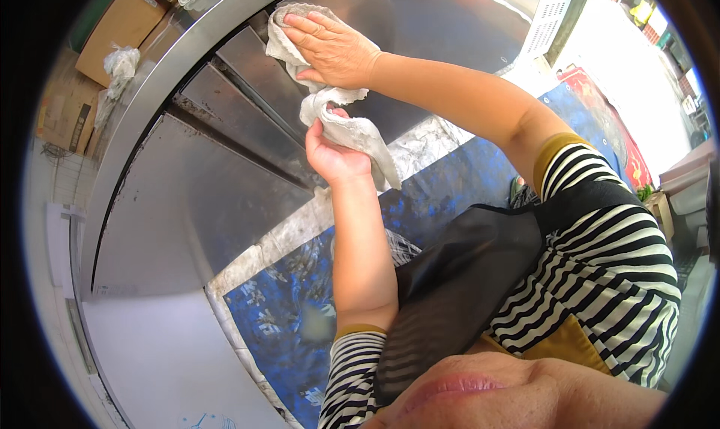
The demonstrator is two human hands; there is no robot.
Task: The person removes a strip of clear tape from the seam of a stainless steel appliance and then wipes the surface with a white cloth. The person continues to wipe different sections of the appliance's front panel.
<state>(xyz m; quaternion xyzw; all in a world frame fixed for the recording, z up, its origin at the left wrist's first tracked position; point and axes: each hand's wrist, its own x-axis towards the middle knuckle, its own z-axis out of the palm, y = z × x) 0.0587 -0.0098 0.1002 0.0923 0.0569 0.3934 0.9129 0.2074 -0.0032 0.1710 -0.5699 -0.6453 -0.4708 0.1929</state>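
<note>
My right hand (332,49) lies flat, palm down, on a greyish-white cloth (281,41), pressing it against a stainless-steel panel (450,41) near its dark, grimy edge. Just below, my left hand (340,153) is turned palm up, its thumb and curled fingers around a white cloth (360,128) that hangs down towards the right. Whether the two cloth parts are one piece cannot be told. Left of both hands, narrow metal panels (225,103) are divided by dark gaps with dirt along them. A wide steel panel (169,198) sits further down and left.
A curved-looking metal rim (121,114) borders the panels. Cardboard boxes (115,29) and a plastic bag (121,66) lie beyond it. Stained blue sheeting (298,294) with a white border spreads below. A vented control panel (548,21) stands upper right.
</note>
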